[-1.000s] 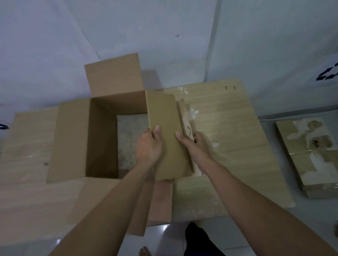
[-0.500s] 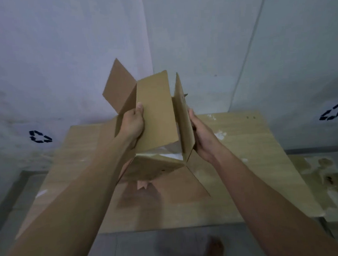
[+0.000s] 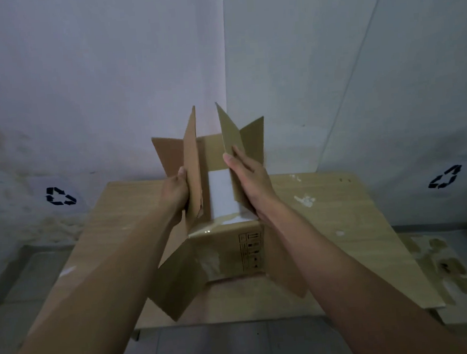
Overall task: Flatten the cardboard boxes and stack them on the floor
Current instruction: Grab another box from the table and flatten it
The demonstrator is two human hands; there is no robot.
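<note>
Fingers (image 3: 182, 171) of the left hand (image 3: 174, 193) and of the right hand (image 3: 250, 179) each clamp a flap of the box (image 3: 226, 249), held open-ended above the counter (image 3: 340, 224) at frame centre.

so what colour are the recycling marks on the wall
Black recycling marks on a pale grey-white wall, seen in the head view.

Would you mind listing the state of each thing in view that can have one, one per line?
cardboard box: held up over the table, still boxy, flaps open at both ends, not flattened.
left hand: gripping the box's left side.
right hand: gripping the box's right side.
flattened cardboard: lying flat on the floor right of the table, torn surface.
table: bare wood, white smudges.
</note>
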